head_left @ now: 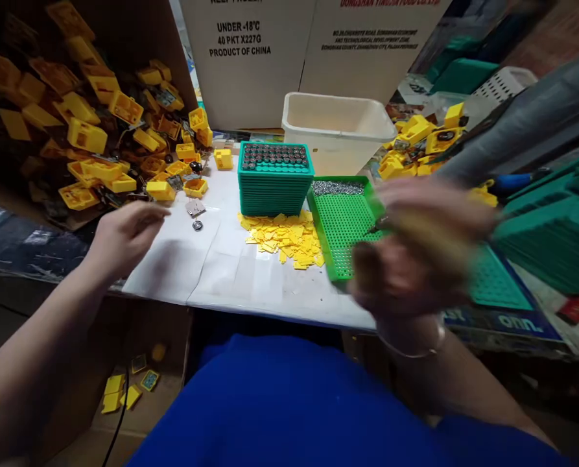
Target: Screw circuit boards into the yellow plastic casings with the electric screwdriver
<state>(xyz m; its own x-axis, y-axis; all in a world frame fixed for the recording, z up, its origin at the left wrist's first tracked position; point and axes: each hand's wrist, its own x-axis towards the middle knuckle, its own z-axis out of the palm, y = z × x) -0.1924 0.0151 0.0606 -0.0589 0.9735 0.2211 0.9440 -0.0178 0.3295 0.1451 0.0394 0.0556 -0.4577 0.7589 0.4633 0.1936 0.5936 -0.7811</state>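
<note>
My left hand hovers over the left side of the white work surface, fingers loosely curled and nothing visible in them. Near its fingertips lie a small pale square part, a round metal disc and a yellow plastic housing. My right hand is smeared by motion, closed around a dark-tipped tool whose kind I cannot make out. It covers the right part of a green perforated tray, where many small metal screws lie along the far end.
Stacked teal trays carry round metal parts on top. Small yellow plates are heaped in front. Behind stands a white bin. A carton of yellow housings opens at left; more yellow housings and teal trays sit at right.
</note>
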